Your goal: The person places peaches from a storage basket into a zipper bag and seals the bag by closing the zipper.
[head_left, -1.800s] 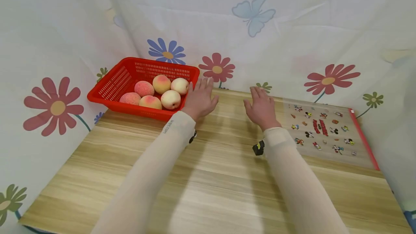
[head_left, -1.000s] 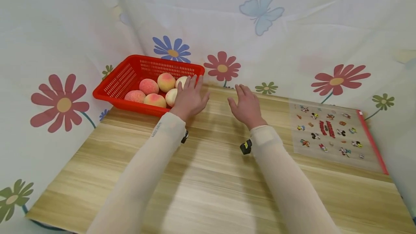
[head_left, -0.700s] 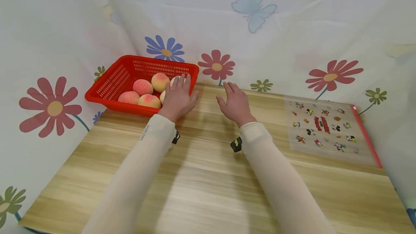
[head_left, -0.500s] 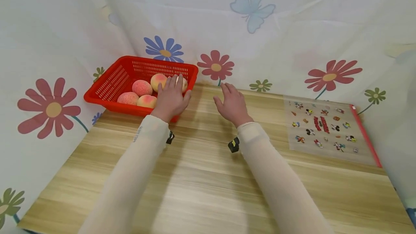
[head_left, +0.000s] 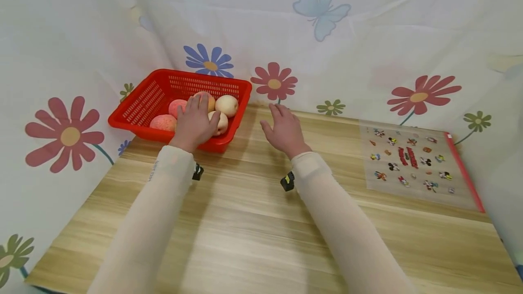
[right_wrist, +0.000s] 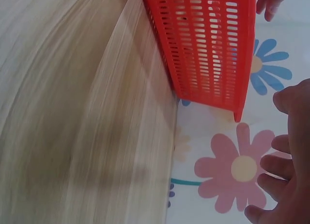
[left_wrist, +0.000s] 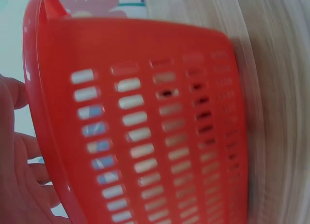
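Observation:
In the head view my left hand (head_left: 194,124) is held palm down over the near side of a red plastic basket (head_left: 143,131), fingers stretched over the fruit. Pink peaches (head_left: 163,122) lie inside, along with pale fruit like white peaches (head_left: 226,105); the hand hides part of several of them. The left wrist view shows the slotted basket wall (left_wrist: 140,112) with my fingers (left_wrist: 38,173) just past its rim. My right hand (head_left: 284,131) hovers over the table to the right of the basket, fingers extended and holding nothing.
A clear zip bag (head_left: 416,167) with cartoon prints and a red slider edge lies flat at the right of the wooden table (head_left: 245,239). Flower-printed cloth (head_left: 359,49) hangs behind the table and along its sides.
My left hand has moved left from the basket's right corner to above the fruit, uncovering the pale ones. My right hand has shifted left too, away from the zip bag.

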`<control>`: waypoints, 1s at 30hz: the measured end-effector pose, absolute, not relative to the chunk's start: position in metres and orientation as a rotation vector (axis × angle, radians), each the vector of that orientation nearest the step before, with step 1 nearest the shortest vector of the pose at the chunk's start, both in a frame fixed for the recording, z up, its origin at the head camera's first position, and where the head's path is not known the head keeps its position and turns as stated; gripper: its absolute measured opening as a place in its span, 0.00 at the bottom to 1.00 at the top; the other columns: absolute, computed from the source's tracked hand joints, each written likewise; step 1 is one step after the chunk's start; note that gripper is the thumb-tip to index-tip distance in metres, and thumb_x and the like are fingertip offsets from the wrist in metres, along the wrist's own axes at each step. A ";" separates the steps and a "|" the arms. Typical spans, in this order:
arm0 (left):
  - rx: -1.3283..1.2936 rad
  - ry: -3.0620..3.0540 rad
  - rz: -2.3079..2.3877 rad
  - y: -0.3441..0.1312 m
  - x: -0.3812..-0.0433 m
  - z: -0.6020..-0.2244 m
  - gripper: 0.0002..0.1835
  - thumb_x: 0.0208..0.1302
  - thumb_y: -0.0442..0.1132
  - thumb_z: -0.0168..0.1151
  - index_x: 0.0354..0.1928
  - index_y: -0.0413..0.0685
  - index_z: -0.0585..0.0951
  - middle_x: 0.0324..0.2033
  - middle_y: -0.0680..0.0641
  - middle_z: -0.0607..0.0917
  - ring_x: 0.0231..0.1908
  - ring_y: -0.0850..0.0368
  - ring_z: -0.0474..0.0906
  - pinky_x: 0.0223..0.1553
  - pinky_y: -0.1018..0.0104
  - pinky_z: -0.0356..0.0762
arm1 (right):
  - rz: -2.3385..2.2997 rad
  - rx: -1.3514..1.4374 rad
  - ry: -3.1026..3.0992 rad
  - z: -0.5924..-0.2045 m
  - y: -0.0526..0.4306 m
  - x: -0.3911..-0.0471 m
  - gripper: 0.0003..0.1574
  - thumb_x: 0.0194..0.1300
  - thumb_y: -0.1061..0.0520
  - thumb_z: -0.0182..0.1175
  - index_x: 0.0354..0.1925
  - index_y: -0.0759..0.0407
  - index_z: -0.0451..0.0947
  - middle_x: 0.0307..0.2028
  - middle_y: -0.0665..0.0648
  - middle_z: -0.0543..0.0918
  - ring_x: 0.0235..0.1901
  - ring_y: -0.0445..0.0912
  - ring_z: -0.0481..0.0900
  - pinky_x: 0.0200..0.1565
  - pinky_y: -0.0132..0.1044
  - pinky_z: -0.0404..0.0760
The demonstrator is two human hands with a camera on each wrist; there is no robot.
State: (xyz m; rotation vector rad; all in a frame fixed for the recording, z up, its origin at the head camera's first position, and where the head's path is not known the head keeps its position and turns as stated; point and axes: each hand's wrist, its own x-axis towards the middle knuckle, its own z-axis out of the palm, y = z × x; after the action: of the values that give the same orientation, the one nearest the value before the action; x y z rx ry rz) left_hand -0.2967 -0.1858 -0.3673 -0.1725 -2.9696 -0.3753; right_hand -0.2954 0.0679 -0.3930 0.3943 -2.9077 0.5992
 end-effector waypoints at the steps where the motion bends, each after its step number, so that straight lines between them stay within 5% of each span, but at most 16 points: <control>1: -0.170 -2.968 -0.378 -0.188 -0.297 -0.367 0.39 0.71 0.56 0.39 0.75 0.41 0.48 0.74 0.36 0.54 0.73 0.34 0.47 0.69 0.29 0.40 | 0.604 0.392 -2.905 -0.393 0.067 -0.296 0.41 0.71 0.38 0.48 0.74 0.55 0.55 0.71 0.59 0.62 0.71 0.54 0.60 0.71 0.54 0.60; 30: 0.069 -2.980 -0.439 -0.260 -0.289 -0.374 0.41 0.72 0.57 0.39 0.76 0.41 0.41 0.74 0.31 0.48 0.73 0.31 0.42 0.68 0.26 0.37 | 0.937 0.442 -2.851 -0.392 0.017 -0.293 0.43 0.71 0.39 0.50 0.74 0.58 0.53 0.72 0.61 0.61 0.69 0.55 0.63 0.67 0.50 0.68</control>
State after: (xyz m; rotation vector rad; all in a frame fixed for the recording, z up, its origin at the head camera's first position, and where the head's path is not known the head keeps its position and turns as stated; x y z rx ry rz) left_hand -0.2891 -0.2597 -0.3741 0.0692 -2.9797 -0.4385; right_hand -0.2935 0.0171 -0.3924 0.4418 -2.8512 0.9367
